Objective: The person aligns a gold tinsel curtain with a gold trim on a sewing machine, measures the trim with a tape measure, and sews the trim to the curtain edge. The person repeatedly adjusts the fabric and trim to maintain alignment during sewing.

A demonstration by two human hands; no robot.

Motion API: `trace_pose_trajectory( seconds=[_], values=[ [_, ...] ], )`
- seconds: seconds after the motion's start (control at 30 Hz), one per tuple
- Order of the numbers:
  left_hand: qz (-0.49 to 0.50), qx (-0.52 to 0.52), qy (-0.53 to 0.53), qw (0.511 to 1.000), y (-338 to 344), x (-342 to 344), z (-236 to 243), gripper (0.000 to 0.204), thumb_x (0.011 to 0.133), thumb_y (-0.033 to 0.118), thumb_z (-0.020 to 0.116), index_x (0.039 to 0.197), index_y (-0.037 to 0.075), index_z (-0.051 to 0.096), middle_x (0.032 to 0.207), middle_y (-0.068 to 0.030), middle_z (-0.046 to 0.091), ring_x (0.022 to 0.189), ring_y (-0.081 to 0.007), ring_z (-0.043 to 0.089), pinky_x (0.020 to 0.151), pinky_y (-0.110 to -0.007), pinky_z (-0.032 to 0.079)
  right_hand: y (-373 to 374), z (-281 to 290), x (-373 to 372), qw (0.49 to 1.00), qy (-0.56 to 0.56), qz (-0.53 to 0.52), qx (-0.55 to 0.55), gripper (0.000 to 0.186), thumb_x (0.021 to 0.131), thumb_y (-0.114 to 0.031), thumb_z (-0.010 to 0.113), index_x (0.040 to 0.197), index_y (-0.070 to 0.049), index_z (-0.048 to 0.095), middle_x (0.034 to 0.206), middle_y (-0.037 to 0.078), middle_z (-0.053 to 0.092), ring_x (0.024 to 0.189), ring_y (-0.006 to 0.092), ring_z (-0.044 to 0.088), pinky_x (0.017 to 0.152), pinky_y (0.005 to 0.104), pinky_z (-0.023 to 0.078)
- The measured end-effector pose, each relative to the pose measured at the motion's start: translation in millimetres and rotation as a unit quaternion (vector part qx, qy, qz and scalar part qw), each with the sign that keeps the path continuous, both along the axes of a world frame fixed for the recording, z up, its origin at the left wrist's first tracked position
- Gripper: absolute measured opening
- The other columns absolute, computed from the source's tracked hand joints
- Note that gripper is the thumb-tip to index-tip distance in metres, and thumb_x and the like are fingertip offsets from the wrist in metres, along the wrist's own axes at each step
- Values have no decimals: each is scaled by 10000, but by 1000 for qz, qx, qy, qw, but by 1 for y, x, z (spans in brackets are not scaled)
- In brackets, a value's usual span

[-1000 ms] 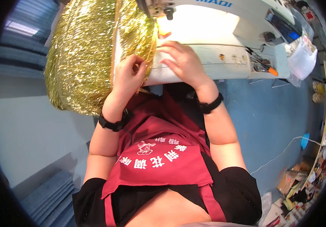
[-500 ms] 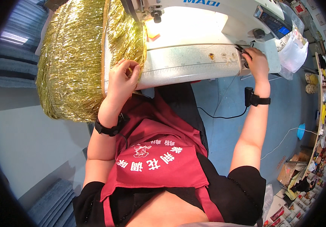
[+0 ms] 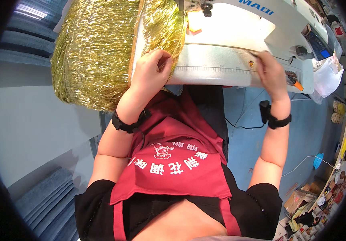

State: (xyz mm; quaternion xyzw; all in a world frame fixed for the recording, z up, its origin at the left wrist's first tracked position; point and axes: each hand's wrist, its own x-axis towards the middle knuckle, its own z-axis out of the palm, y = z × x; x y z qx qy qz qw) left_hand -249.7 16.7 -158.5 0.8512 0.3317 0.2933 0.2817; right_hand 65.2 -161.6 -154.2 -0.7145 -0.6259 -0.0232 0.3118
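Gold tinsel fringe [image 3: 96, 52] lies in a thick mass over the left end of the sewing machine bed [image 3: 213, 74]. A brown woven band [image 3: 136, 44] runs through it. With thumb and fingers pinched together, my left hand [image 3: 152, 70] holds the fringe's right edge near the front of the bed. My right hand [image 3: 272, 76] is raised over the right part of the bed, its fingers slightly blurred. They close around a small dark pointed tool [image 3: 253, 53], which looks like thread snips, its tip toward the left. Most of that tool is hidden by the fingers.
The sewing machine head [image 3: 237, 12] rises behind the bed, with a control panel [image 3: 317, 42] at right. A slot at the bed's right end holds an orange-tipped tool [image 3: 297, 84]. A white plastic bag [image 3: 328, 76] hangs beyond. Blue pleated fabric [image 3: 28, 44] is at left.
My right hand has left the tool slot at the bed's right end and moved left, with the dark tool in it. My left hand stays at the fringe edge. The whole view has shifted.
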Motion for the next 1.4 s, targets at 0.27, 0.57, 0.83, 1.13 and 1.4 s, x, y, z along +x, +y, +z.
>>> trace_pose_trajectory(
  seconds=[0.27, 0.57, 0.83, 1.13, 1.4],
  values=[
    [-14, 89, 21, 996, -9, 0, 4, 71, 871, 57, 695, 898, 27, 637, 851, -139, 656, 771, -342, 677, 694, -431, 556, 88, 43, -85, 973, -141, 182, -7, 177, 904, -255, 700, 914, -81, 670, 824, 98, 667, 785, 319, 676, 666, 438, 536],
    [-32, 141, 53, 988, -31, -3, -5, 92, 859, 51, 716, 925, 55, 653, 882, -108, 646, 782, -326, 683, 693, -411, 566, 114, 44, -96, 961, -109, 190, -166, 272, 837, -307, 714, 796, -38, 719, 783, 165, 696, 706, 365, 694, 648, 453, 557],
    [-52, 129, 79, 987, -39, -4, -11, 126, 863, 44, 701, 969, 47, 635, 916, -121, 644, 780, -316, 683, 695, -401, 573, 107, 42, -92, 961, -72, 196, -180, 278, 837, -315, 698, 838, -40, 740, 812, 146, 699, 755, 354, 686, 694, 441, 547],
    [-57, 131, 68, 987, -40, -3, -12, 131, 867, 36, 696, 978, 43, 627, 914, -119, 640, 784, -316, 678, 687, -391, 571, 101, 28, -88, 967, -7, 201, -158, 273, 843, -315, 693, 909, -53, 725, 893, 163, 704, 832, 373, 681, 748, 449, 546],
    [-57, 126, 78, 987, -40, -5, -13, 132, 870, 39, 699, 982, 45, 629, 926, -124, 649, 775, -320, 680, 679, -395, 570, 100, 28, -93, 971, -3, 193, -144, 247, 856, -290, 700, 946, -61, 722, 905, 149, 701, 844, 357, 680, 755, 443, 538]
  ],
)
